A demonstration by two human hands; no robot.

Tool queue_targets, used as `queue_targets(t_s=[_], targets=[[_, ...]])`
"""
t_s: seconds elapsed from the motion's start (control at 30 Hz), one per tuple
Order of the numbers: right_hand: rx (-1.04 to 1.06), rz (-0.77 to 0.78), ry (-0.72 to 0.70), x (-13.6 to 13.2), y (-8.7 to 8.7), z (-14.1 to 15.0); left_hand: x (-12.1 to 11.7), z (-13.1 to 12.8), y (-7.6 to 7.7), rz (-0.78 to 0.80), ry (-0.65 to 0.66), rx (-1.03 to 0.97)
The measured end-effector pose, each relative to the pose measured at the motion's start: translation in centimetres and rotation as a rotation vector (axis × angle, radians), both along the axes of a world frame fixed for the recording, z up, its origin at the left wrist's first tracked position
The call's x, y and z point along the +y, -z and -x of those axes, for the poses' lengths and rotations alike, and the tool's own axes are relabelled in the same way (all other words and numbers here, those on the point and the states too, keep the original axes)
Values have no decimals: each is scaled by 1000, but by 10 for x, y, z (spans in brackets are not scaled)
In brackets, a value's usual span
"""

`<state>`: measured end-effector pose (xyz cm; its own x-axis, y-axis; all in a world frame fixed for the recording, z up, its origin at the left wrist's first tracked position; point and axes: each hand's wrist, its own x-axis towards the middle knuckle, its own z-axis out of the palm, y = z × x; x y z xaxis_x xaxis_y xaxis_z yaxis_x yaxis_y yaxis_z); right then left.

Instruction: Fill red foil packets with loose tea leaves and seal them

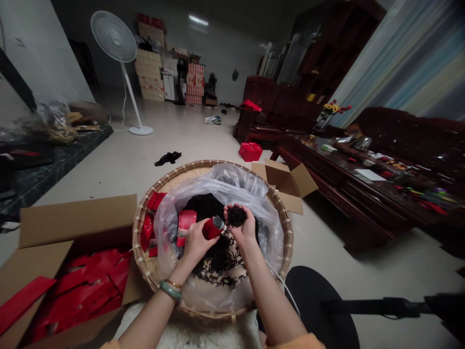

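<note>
My left hand (199,241) is wrapped round a small red packet (210,230) with a silvery open mouth, tilted toward the right. Close beside that mouth, my right hand (244,226) is cupped, palm up, round a heap of dark dried tea leaves (237,216). Both hands are over a round woven bamboo tray (288,232), lined with a clear plastic bag (165,218). More dark leaves (218,264) lie loose in the bag under my hands. Another red packet (185,220) lies in the bag, left of the leaves, and several red packets (147,232) sit along the tray's left side.
An open cardboard box (80,218) full of red packets stands at left. Behind the tray at right are another open box (290,182) and a red box (250,151). A black round base (319,300) is at lower right, near a wooden table (327,179). A white fan (141,130) stands farther back.
</note>
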<state>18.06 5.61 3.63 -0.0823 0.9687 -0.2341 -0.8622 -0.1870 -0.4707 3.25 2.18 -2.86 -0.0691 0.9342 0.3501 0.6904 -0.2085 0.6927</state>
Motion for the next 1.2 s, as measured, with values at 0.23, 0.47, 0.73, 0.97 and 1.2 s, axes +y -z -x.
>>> queue_targets(t_s=[0.23,0.47,0.73,0.97,1.2], targets=[[-268,-177,120,-3,-11,16,-1,-14,-12,65,-2,26],[-590,-277,116,-5,2,17,0,-14,-9,96,-29,18],[-842,-408,-47,-15,-1,16,1,-14,-6,115,-36,-28],[-620,-296,42,-17,-6,9,5,-13,-5,69,-58,-71],[-793,-205,184,-17,12,-1,10,-15,-7,49,-87,-55]])
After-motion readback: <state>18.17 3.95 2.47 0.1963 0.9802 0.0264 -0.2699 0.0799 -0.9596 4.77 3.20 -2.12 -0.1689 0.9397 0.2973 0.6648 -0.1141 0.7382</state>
